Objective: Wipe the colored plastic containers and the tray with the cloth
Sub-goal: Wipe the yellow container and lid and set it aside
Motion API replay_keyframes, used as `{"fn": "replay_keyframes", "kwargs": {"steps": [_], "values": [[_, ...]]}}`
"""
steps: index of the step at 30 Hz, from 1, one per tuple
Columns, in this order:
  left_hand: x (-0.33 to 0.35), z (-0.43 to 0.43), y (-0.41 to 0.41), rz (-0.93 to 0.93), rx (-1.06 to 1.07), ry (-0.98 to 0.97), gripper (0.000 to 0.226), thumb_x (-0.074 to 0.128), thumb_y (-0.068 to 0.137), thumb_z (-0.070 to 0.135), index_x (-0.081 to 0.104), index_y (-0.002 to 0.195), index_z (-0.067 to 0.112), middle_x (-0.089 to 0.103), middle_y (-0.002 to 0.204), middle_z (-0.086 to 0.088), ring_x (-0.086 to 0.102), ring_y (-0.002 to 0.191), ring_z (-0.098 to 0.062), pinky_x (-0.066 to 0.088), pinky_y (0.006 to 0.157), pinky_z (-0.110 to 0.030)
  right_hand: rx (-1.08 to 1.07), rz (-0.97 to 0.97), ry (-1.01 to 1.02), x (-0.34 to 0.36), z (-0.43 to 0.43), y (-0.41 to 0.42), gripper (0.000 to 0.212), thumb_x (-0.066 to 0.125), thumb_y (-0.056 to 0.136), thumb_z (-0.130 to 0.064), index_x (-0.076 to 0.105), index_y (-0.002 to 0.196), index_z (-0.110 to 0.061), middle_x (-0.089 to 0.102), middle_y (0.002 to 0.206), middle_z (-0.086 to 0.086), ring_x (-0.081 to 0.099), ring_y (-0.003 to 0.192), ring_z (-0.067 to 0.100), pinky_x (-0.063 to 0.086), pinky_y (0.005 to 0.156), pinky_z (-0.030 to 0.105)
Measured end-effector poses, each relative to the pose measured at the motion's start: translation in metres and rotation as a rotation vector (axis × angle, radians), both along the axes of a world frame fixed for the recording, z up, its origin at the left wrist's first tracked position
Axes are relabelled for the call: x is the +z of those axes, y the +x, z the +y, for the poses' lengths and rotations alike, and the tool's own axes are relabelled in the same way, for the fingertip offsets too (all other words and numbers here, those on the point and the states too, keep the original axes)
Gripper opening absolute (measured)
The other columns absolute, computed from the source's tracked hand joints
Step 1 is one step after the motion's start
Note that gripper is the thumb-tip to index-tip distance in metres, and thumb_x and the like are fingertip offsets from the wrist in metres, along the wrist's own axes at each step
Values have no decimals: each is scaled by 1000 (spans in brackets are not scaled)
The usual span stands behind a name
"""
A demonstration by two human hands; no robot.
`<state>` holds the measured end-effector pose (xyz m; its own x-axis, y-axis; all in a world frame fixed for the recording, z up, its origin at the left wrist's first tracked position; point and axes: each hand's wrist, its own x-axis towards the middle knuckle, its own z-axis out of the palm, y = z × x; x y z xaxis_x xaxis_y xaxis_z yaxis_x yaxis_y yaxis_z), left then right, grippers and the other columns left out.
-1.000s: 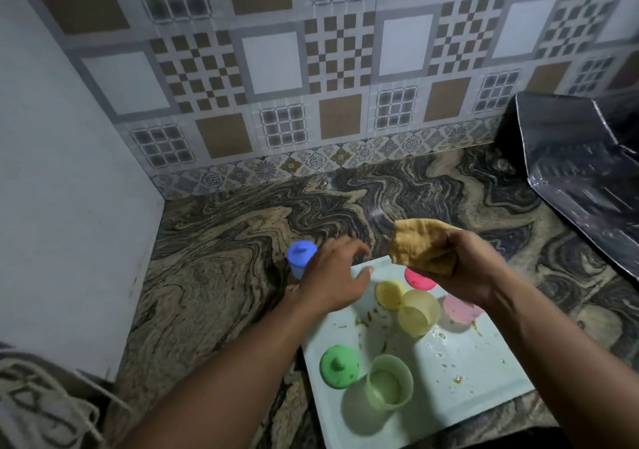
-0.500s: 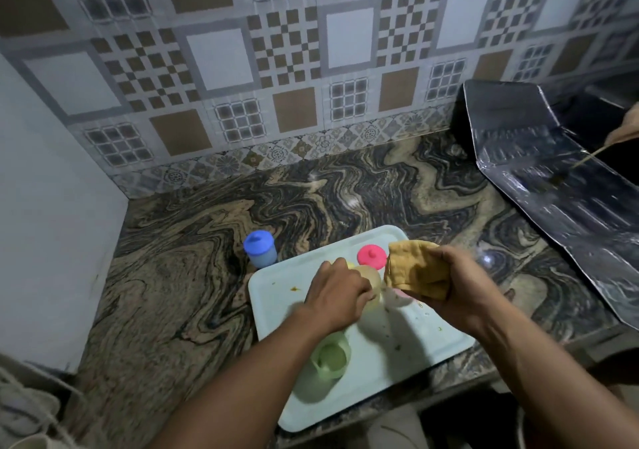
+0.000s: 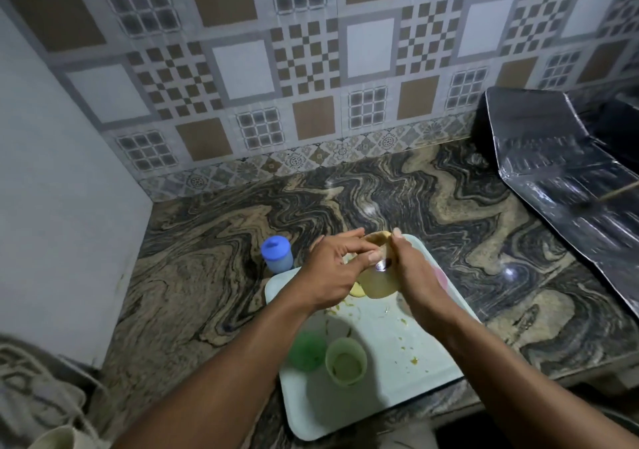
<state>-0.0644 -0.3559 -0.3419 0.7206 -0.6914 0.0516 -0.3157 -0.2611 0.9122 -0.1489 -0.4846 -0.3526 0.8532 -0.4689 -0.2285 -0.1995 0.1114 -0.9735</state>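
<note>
A white tray (image 3: 387, 390) smeared with yellow-green bits lies at the counter's front edge. Above its far end my left hand (image 3: 332, 270) grips a pale yellow container (image 3: 378, 286). My right hand (image 3: 413, 276) presses a tan cloth (image 3: 377, 237) against it; most of the cloth is hidden between my hands. On the tray sit a green lid (image 3: 306, 350) and an open green container (image 3: 345, 360). A yellow lid (image 3: 358, 290) and a pink lid (image 3: 441, 277) peek out from under my hands. A blue lidded container (image 3: 276, 254) stands on the counter just left of the tray.
The marbled counter (image 3: 214, 276) ends at a plain wall on the left and a tiled wall behind. A foil-covered sheet (image 3: 560, 179) slopes up at the right with a thin stick (image 3: 619, 191) over it. A pale woven object (image 3: 38, 386) sits at the lower left.
My left hand has lifted the yellow container off the tray. My right hand has brought the cloth against it, and both hands now meet over the tray's far end.
</note>
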Motion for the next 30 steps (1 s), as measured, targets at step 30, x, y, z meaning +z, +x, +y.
{"fn": "replay_keyframes", "kwargs": {"steps": [30], "values": [[35,8,87,195,-300,-105,22,69,91,23,78,105,8,45,146,13,47,124,9,45,89,-10,-78,47,714,31,22,45,43,38,98,-30,68,112,-2,71,106,28,69,80,38,56,63,41]]}}
